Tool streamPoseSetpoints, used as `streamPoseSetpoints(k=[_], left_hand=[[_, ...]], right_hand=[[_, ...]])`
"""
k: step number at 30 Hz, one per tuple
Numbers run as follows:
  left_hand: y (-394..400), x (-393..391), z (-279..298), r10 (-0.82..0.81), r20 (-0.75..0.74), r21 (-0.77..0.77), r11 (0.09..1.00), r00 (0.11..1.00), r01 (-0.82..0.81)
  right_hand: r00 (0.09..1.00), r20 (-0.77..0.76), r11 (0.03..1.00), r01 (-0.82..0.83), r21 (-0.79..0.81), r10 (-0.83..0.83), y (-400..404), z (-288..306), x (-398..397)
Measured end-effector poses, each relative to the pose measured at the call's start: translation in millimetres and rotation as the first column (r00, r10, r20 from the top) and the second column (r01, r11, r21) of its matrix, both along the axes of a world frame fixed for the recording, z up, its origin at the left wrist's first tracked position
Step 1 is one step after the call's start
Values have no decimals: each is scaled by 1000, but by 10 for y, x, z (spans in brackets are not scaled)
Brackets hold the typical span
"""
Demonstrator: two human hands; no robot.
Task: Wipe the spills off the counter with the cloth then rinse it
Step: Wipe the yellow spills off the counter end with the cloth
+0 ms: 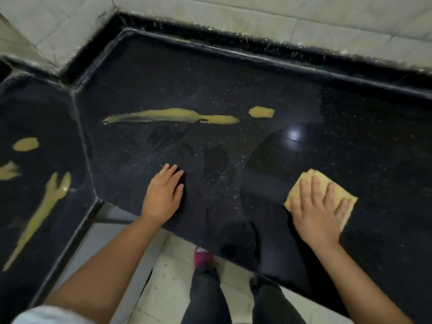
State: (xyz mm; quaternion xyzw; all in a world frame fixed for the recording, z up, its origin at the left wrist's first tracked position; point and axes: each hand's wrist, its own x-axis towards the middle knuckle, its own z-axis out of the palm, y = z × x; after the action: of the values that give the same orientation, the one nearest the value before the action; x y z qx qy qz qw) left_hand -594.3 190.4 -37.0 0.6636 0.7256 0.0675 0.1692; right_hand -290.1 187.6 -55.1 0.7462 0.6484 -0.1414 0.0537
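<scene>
A folded yellow cloth lies on the black stone counter near its front edge at the right. My right hand presses flat on the cloth with spread fingers. My left hand rests flat on the bare counter at the front middle. A long yellowish spill streaks across the middle of the counter, and a small blob lies to its right. On the left counter section are a long streak, a small blob and another smear.
White tiled walls rise behind the counter, which bends at a corner on the left. A raised black lip runs along the back. Below the front edge are pale floor tiles, my legs and a pink shoe.
</scene>
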Motion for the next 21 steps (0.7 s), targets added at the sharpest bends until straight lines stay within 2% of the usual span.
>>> streamPoseSetpoints(k=[1, 4, 7, 10, 12, 14, 16, 18, 19, 20, 21], left_hand=[[73, -66, -9, -49, -9, -3, 999, 999, 49], [234, -192, -52, -122, -13, -24, 992, 992, 122], [275, -229, -119, -205, -36, -54, 978, 978, 203], [260, -232, -140, -232, -37, -35, 972, 972, 231], [262, -247, -145, -242, -34, -50, 969, 970, 240], [269, -260, -137, -255, -47, -67, 965, 966, 252], [272, -260, -114, -262, -59, -80, 963, 963, 257], [277, -265, -111, -261, -61, -89, 963, 963, 255], [278, -268, -112, -264, -61, -94, 962, 962, 258], [276, -270, -106, -269, -62, -98, 960, 961, 262], [276, -272, -102, -271, -60, -100, 959, 961, 264]], right_hand=[[1000, -7, 999, 18, -32, -18, 30, 12, -265], [989, 44, 987, -141, 75, 138, -54, -39, -1045], [986, -15, 980, -163, 113, 165, -301, -85, -1621], [967, -32, 964, -248, 99, 252, -635, -74, -1681], [970, -12, 966, -242, 90, 244, -895, -124, -1418], [991, 50, 991, -127, 48, 125, -1102, -97, -1014], [986, 73, 988, 149, 32, -151, -1152, -6, -602], [883, 59, 884, 467, -35, -465, -989, 106, -417], [823, 37, 820, 569, -64, -568, -841, 129, -441], [791, 34, 788, 611, -71, -611, -665, 140, -533], [798, 29, 794, 601, -87, -602, -480, 140, -685]])
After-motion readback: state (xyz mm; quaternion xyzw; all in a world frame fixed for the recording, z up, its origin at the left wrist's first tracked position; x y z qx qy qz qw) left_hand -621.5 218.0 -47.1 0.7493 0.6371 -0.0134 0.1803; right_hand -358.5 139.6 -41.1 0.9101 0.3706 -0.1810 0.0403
